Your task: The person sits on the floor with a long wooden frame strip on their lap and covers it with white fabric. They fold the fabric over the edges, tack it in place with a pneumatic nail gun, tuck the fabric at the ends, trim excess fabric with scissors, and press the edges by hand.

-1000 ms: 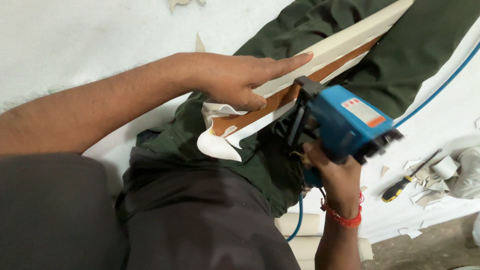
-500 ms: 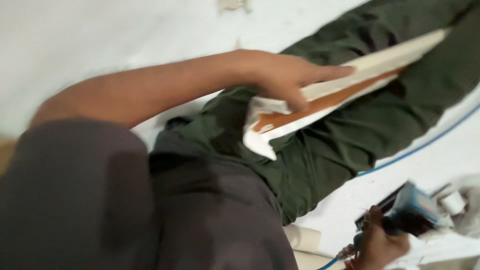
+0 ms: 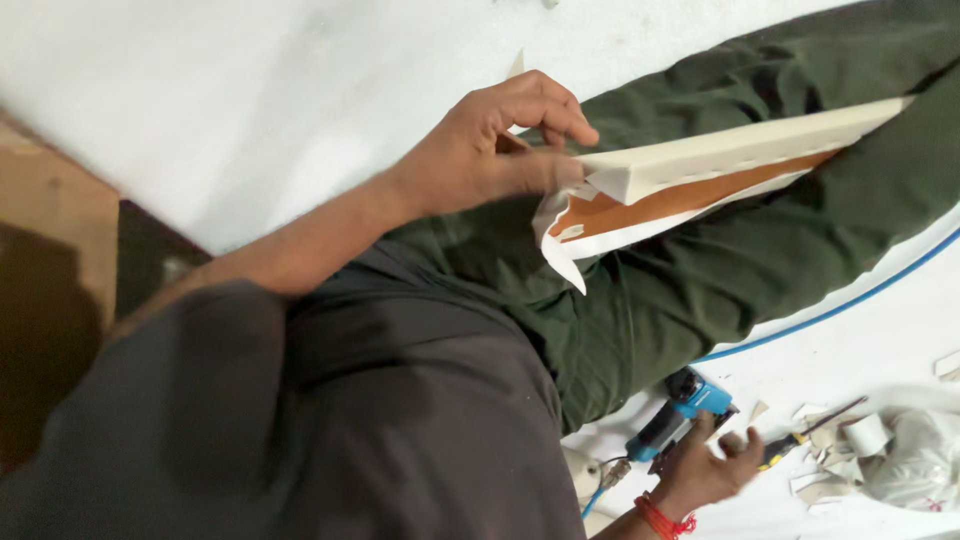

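The left hand (image 3: 490,150) pinches the near end of the canvas frame (image 3: 720,175) lying on the green trouser leg (image 3: 700,290). The right hand (image 3: 705,470) lies loosely open on the blue stapler (image 3: 680,415) on the floor. Best to hold the cloth corner flat and tight.

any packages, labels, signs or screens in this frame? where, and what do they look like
No packages, signs or screens in view, and no label that can be made out.
Blue stapler-type tool: on the white floor, bottom right, under the right hand; any sticker on it is hidden.
Canvas frame: across the lap, white cloth over brown wood, its corner held by the left hand; unmarked.
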{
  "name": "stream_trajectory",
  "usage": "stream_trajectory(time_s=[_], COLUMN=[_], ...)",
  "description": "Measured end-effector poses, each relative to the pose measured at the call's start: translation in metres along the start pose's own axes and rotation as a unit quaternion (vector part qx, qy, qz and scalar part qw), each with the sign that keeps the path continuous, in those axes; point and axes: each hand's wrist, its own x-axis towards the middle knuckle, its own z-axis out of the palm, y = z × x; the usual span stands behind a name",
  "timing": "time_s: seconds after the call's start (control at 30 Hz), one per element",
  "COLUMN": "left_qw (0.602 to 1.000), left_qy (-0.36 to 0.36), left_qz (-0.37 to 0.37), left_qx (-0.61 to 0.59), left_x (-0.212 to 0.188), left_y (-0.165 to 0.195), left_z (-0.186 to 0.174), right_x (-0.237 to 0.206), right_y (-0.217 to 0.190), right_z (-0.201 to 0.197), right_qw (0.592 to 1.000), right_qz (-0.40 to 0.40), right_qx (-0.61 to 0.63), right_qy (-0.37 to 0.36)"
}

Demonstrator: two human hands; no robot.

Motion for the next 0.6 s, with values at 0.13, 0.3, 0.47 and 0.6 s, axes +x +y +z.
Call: stream_trajectory(time_s=[0.13,0.3,0.47,0.6], left_qw=[0.999,0.984,0.984,0.967], left_qy=[0.033,0.040,0.067,0.085], left_qz=[0.033,0.130,0.116,0.142], left_qx=[-0.019,0.111,0.117,0.193], left_x=[-0.006,-0.011,-0.017,-0.014], left_y=[0.015,0.022,0.023,0.027], left_z=[0.015,0.017,0.020,0.023], right_x=[0.001,-0.008,0.007,0.012], right_y=[-0.121,-0.264,-0.332,-0.347], right_z=[0.005,0.044,0.055,0.055], right_qw=[0.891,0.766,0.621,0.651], right_qz=[0.033,0.052,0.141,0.156], right_qx=[0.443,0.512,0.604,0.578], right_qy=[-0.096,-0.387,-0.478,-0.467])
